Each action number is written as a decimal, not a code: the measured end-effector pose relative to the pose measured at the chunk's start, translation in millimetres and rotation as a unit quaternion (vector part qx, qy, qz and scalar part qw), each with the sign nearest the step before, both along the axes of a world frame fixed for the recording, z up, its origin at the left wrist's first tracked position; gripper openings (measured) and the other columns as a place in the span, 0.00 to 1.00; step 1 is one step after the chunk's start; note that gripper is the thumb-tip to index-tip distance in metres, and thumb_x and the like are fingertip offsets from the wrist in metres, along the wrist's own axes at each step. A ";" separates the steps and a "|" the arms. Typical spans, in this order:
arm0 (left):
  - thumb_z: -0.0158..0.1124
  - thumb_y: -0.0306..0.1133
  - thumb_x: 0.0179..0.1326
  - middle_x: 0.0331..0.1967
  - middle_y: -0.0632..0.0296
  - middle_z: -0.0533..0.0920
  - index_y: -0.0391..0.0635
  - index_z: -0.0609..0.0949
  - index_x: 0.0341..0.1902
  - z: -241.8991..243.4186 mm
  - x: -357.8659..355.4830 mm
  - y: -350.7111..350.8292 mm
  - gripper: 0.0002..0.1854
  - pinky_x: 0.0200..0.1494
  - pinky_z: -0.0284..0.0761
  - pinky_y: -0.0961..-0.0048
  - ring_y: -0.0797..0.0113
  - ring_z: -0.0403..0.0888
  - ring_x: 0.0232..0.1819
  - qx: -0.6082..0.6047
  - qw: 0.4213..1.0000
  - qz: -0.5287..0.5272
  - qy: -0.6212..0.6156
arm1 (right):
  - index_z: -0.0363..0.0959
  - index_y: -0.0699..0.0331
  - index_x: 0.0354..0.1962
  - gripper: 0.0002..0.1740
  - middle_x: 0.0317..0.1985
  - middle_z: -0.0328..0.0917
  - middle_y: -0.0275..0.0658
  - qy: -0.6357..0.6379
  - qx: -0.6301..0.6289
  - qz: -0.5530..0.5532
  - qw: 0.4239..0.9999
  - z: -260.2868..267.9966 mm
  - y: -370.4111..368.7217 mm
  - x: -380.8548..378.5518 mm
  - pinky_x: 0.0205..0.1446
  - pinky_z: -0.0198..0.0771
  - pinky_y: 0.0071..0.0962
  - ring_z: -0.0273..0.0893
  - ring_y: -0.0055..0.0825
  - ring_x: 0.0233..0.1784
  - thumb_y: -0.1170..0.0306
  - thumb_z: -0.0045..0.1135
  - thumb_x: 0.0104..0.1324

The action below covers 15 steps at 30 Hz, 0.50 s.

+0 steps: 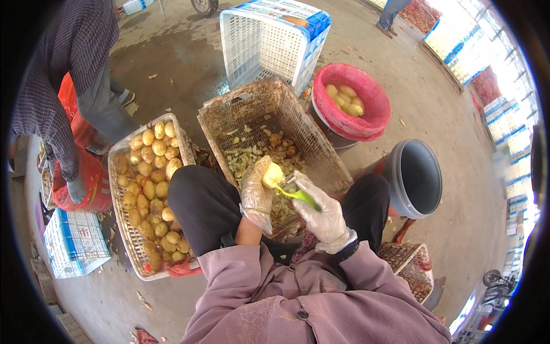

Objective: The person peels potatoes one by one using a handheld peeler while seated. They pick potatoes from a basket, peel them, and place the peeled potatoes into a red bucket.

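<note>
My left hand (256, 195), in a clear plastic glove, grips a partly peeled potato (272, 175) whose pale yellow flesh faces right. In my gloved right hand (320, 210) is a green-handled peeler (299, 195), its head close against the potato; I cannot tell whether the blade touches. Both hands are above a dirty plastic crate (275, 92) between my knees. Peelings (240, 159) and a few brownish potatoes (281, 142) lie in that crate. Left of my knee stands a pale crate (115, 215) filled with unpeeled potatoes (154, 189).
A bucket lined with pink mesh (320, 101) holds peeled potatoes (346, 99) in liquid. Right of it stands a grey bucket (419, 178). Ahead, a blue-and-white crate (266, 47) lies on its side with a wooden-handled tool (295, 21) on top. At left, a person (64, 64) bends over a red sack (92, 185).
</note>
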<state>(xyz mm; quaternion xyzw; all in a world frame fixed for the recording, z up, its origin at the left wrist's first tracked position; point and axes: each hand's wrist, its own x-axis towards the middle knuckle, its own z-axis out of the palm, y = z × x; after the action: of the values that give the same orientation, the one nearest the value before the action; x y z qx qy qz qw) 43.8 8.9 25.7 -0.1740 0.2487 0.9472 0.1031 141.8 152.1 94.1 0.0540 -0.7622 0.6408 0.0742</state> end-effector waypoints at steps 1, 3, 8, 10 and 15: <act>0.67 0.29 0.65 0.36 0.61 0.83 0.42 0.81 0.45 -3.8 -0.7 -0.1 0.08 0.39 0.85 0.68 0.66 0.84 0.37 -0.008 1.000 0.000 0.006 | 0.71 0.72 0.62 0.25 0.66 0.73 0.50 0.035 0.037 0.009 0.999 3.4 -4.6 -3.7 0.70 0.64 0.28 0.70 0.31 0.70 0.79 0.61 0.67; 0.66 0.30 0.67 0.32 0.61 0.82 0.42 0.80 0.42 -8.6 -1.5 -0.5 0.06 0.30 0.83 0.72 0.68 0.83 0.30 0.003 1.000 -0.015 0.012 | 0.72 0.69 0.61 0.25 0.62 0.76 0.52 0.058 0.076 0.016 0.995 9.3 -10.7 -8.1 0.67 0.69 0.29 0.74 0.36 0.67 0.77 0.63 0.66; 0.64 0.29 0.67 0.28 0.64 0.79 0.44 0.78 0.39 1.2 2.9 -1.1 0.04 0.24 0.79 0.74 0.70 0.80 0.24 -0.013 0.999 -0.023 0.036 | 0.72 0.67 0.61 0.24 0.59 0.78 0.51 0.038 0.116 0.027 0.992 5.2 -10.4 -12.2 0.61 0.74 0.30 0.78 0.40 0.63 0.75 0.63 0.67; 0.65 0.30 0.67 0.27 0.65 0.79 0.44 0.78 0.39 1.8 3.1 -2.1 0.05 0.24 0.79 0.73 0.70 0.80 0.23 -0.040 0.999 -0.007 0.005 | 0.72 0.66 0.61 0.24 0.60 0.78 0.50 0.041 0.122 0.034 0.991 4.2 -10.1 -11.0 0.61 0.74 0.30 0.78 0.41 0.63 0.74 0.62 0.67; 0.68 0.35 0.64 0.28 0.65 0.79 0.46 0.78 0.40 20.6 -3.5 -11.5 0.09 0.22 0.78 0.69 0.67 0.79 0.22 -0.051 0.996 0.049 -0.062 | 0.71 0.63 0.62 0.26 0.61 0.76 0.49 -0.028 0.210 0.054 0.976 -16.5 10.3 16.2 0.62 0.74 0.29 0.77 0.41 0.63 0.74 0.61 0.66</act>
<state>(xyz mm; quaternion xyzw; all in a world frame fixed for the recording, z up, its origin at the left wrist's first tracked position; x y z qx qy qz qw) 40.3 -2.6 46.3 -0.2492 0.2814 0.9245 0.0631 158.0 162.5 77.7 0.0918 -0.8776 0.4704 0.0054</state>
